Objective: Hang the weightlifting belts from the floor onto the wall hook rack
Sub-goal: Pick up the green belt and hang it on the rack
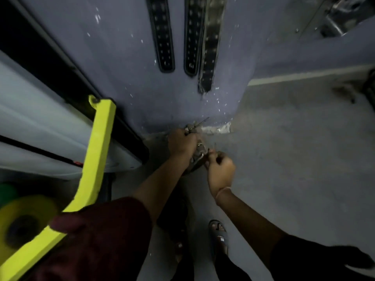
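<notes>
Closest to the camera are a dark red sleeve [105,230] on the left arm and, lower on the floor [294,149], a foot in a grey sandal [220,238]. On the left side a bright yellow bar [99,151] runs diagonally, and under it lies a yellow disc [30,209] with a dark centre.

Further out, both arms reach forward and down. The right hand [220,172] has its fingers curled and pinches the near end of a grey belt [197,155], close to its metal buckle. The left hand [181,144] is just beyond it, with fingers closed around the far part of the same belt. The belt is bunched between the two hands, low, near the line where the floor meets the wall [121,67]; the picture is blurred here, so I cannot tell if it touches the floor.

Higher on the blue-grey wall three hanging belts [191,37] are side by side, dark, with rows of holes, their lower ends free. The two on the right overlap slightly.
</notes>
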